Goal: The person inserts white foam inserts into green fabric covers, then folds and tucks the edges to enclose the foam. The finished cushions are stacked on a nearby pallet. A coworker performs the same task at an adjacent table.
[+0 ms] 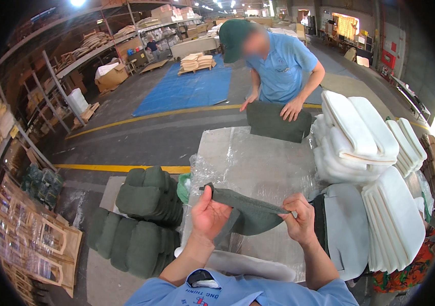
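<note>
A dark green fabric cover (255,218) is stretched between my two hands above the table, its lower part hanging down in a curve. My left hand (209,217) grips its left end, thumb up and the other fingers partly hidden behind the cloth. At the other end my right hand (300,218) pinches the edge between thumb and fingers. Below lies the plastic-wrapped table top (227,153). Across it, a co-worker (281,64) in a blue shirt and green cap rests both hands on another dark green padded piece (277,122).
White foam pads (357,130) are piled at the table's right, with more foam pads (393,219) nearer me. Grey pieces (347,224) lie beside my right forearm. Stacks of dark green cushions (148,199) stand at the left. Wooden frames (49,245) fill the lower left.
</note>
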Motion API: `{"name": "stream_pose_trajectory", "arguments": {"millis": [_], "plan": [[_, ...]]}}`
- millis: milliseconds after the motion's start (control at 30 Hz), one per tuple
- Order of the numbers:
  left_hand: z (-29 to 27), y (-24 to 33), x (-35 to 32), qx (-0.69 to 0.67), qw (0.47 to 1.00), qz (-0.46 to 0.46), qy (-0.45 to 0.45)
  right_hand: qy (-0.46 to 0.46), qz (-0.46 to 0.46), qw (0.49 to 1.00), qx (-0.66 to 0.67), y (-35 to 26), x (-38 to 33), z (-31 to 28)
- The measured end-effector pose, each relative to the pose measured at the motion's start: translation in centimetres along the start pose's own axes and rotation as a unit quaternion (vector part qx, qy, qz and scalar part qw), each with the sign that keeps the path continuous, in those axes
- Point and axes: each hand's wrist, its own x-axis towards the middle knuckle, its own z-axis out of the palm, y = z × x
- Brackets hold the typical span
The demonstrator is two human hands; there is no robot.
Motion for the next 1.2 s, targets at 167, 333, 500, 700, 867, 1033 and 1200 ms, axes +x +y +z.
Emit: {"name": "stream_pose_trajectory", "arguments": {"millis": [167, 333, 500, 700, 867, 1033, 1200], "plan": [[0.8, 0.1, 2.2, 0.033, 0.996, -0.037, -0.075, 0.055, 0.118, 0.980, 0.152, 1.7, 0.6, -0.7], [-0.6, -0.7, 3.0, 0.082, 0.980, -0.149, -0.101, 0.001, 0.241, 0.944, 0.225, -0.9, 6.0, 0.0], [-1.9, -5.4, 5.1, 0.062, 0.973, -0.204, -0.086, -0.051, 0.323, 0.918, 0.225, 2.6, 10.0, 0.5], [-3.0, -7.0, 3.6, 0.069, 0.975, -0.207, -0.045, 0.053, 0.353, 0.870, 0.341, 5.5, 14.1, 4.0], [-3.1, -8.0, 4.7, 0.043, 0.975, -0.215, -0.038, 0.076, 0.478, 0.823, 0.296, 11.6, 10.4, 1.3], [-3.3, -5.8, 4.2, 0.049, 0.986, -0.161, -0.005, 0.026, 0.391, 0.886, 0.250, 7.7, 6.7, 0.0], [-3.6, -4.6, 4.3, 0.045, 0.987, -0.153, -0.014, 0.052, 0.208, 0.945, 0.247, 0.0, 0.7, -3.0]]}}
